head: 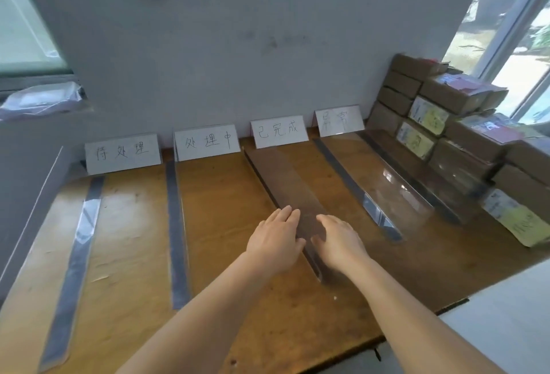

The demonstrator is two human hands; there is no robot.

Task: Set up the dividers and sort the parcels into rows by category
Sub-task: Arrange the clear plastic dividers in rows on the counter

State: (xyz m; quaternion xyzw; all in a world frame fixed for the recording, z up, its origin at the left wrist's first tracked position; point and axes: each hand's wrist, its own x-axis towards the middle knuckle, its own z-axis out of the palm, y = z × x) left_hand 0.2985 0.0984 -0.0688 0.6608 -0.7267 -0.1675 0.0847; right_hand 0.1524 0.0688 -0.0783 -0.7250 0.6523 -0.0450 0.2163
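A clear plastic divider (285, 183) runs from the third white label card (278, 132) toward me across the wooden table (226, 224). My left hand (275, 241) lies flat at its left side and my right hand (339, 242) at its right side, fingers straight, both pressing near its front end. Two dividers (76, 242) (177, 230) stand to the left and two more (366, 195) (416, 177) to the right. Brown cardboard parcels (458, 141), some with yellow labels, are stacked at the right.
Four white handwritten cards lean on the grey wall (238, 46) at the table's back edge. A plastic-wrapped bundle (41, 99) lies on the left window sill. A white surface (506, 314) borders the table at the lower right. A window is at the right.
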